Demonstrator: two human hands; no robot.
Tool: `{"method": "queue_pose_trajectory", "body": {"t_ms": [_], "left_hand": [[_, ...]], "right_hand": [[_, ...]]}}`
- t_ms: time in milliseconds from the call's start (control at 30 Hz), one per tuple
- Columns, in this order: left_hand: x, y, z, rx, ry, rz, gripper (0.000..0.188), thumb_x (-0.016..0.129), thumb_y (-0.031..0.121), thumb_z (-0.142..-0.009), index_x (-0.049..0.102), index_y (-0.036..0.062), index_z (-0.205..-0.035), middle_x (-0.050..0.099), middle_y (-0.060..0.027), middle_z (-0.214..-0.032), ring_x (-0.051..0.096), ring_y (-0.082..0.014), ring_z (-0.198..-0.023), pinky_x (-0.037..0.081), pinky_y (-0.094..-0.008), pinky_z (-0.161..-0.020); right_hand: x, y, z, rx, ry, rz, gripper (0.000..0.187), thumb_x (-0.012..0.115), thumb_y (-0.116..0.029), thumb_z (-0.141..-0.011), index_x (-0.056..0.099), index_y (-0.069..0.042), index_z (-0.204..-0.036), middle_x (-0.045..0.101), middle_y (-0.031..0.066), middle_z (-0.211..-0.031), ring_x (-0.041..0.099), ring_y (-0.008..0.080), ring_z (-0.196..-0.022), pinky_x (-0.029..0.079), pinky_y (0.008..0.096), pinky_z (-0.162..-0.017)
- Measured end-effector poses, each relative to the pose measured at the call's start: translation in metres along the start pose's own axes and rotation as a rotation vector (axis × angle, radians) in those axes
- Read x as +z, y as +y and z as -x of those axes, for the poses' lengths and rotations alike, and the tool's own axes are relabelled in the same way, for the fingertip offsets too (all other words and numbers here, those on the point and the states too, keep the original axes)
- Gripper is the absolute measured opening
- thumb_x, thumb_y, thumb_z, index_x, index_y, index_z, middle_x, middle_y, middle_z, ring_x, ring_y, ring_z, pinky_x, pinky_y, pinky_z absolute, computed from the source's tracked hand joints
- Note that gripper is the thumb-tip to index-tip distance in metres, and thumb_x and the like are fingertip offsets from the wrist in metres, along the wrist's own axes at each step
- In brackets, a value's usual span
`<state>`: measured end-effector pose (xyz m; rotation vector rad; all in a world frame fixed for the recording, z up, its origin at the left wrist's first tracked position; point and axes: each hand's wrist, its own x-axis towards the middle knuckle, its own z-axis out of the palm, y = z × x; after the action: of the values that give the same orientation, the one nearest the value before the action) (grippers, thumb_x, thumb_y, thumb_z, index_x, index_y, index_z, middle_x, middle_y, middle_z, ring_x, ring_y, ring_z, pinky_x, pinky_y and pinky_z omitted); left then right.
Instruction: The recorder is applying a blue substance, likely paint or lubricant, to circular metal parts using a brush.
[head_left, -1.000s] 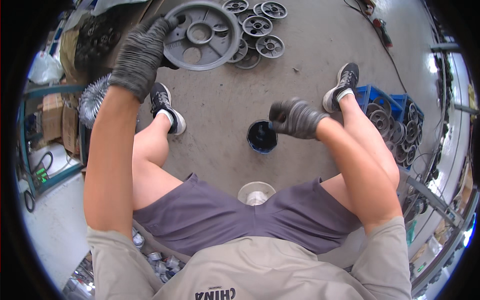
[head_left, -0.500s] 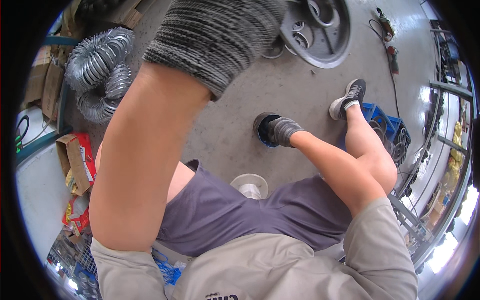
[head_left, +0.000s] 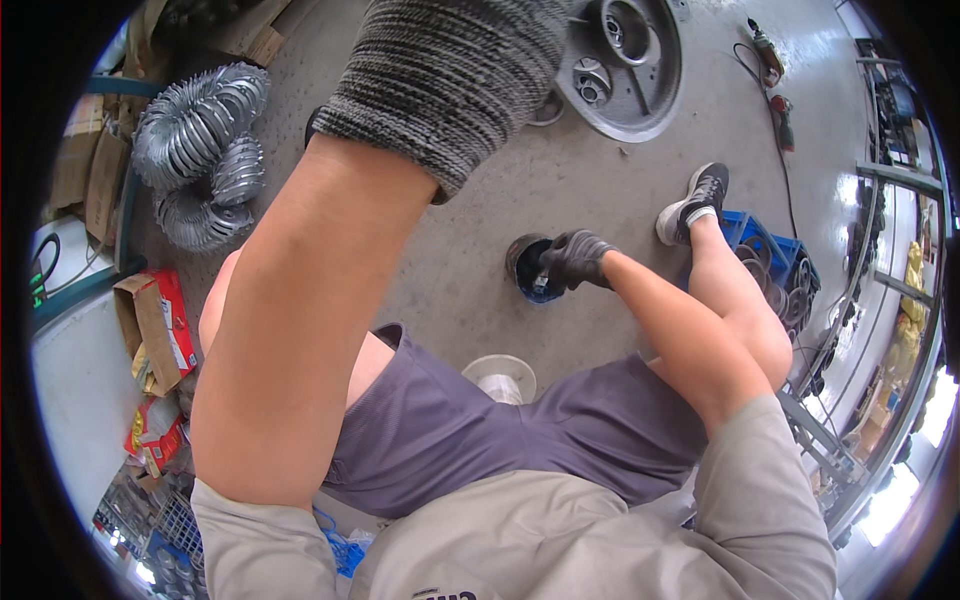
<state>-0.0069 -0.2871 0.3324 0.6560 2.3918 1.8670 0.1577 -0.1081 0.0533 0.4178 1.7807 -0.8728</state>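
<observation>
My left hand [head_left: 450,80], in a dark grey striped knit glove, is raised close to the camera at the top. Its fingers run out of the picture, so what they hold, if anything, is hidden. Low down, my right hand [head_left: 581,260], also gloved, is at the mouth of a small round can [head_left: 517,252] with dark, bluish contents. The fingers are closed, with the tips at the can's inside edge; whatever is in them is hard to make out. Past my left glove lies a large round grey metal part [head_left: 628,122], with rings and small parts on it.
A white bucket [head_left: 527,366] is between my thighs. Blue crates [head_left: 741,226] with metal rings stand beside my right shoe [head_left: 706,190]. Coiled silver ducting [head_left: 195,120] and an opened red carton [head_left: 172,320] are at left. Corded power tools [head_left: 783,125] lie at far right.
My right hand has drawn back slightly to the right, its fingers coming up out of the can. The left glove has shifted a little, and more of the round metal part shows.
</observation>
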Motion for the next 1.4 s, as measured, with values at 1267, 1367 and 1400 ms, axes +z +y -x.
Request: {"method": "queue_pose_trajectory", "body": {"t_ms": [1267,1367,1400], "left_hand": [[0.040,0.001,0.014,-0.480,-0.301,0.057,0.032,0.063,0.027,-0.098,0.070,0.0001,-0.113,0.071,-0.0055,-0.097,0.062,-0.0125,-0.090,0.051,-0.0290,-0.082],[0.038,-0.007,0.014,-0.422,-0.279,-0.027,0.032,0.064,0.027,-0.097,0.070,-0.0004,-0.113,0.071,-0.0059,-0.098,0.062,-0.0121,-0.090,0.052,-0.0290,-0.082],[0.040,-0.003,0.014,-0.422,-0.279,-0.025,0.032,0.064,0.027,-0.097,0.070,-0.0004,-0.113,0.071,-0.0059,-0.098,0.062,-0.0121,-0.090,0.052,-0.0290,-0.082]], "right_hand": [[-0.122,-0.076,0.251,-1.192,0.577,-0.270,0.020,0.069,0.005,-0.076,0.071,-0.002,-0.095,0.070,0.0075,-0.085,0.068,0.0156,-0.077,0.055,0.0294,-0.071],[-0.133,-0.071,0.264,-1.195,0.608,-0.148,0.020,0.067,0.007,-0.069,0.071,-0.001,-0.087,0.068,0.0096,-0.085,0.067,0.0174,-0.074,0.053,0.0294,-0.065],[-0.135,-0.069,0.265,-1.225,0.674,-0.099,0.020,0.067,0.007,-0.067,0.071,-0.001,-0.085,0.068,0.0097,-0.084,0.067,0.0179,-0.073,0.052,0.0296,-0.063]]}}
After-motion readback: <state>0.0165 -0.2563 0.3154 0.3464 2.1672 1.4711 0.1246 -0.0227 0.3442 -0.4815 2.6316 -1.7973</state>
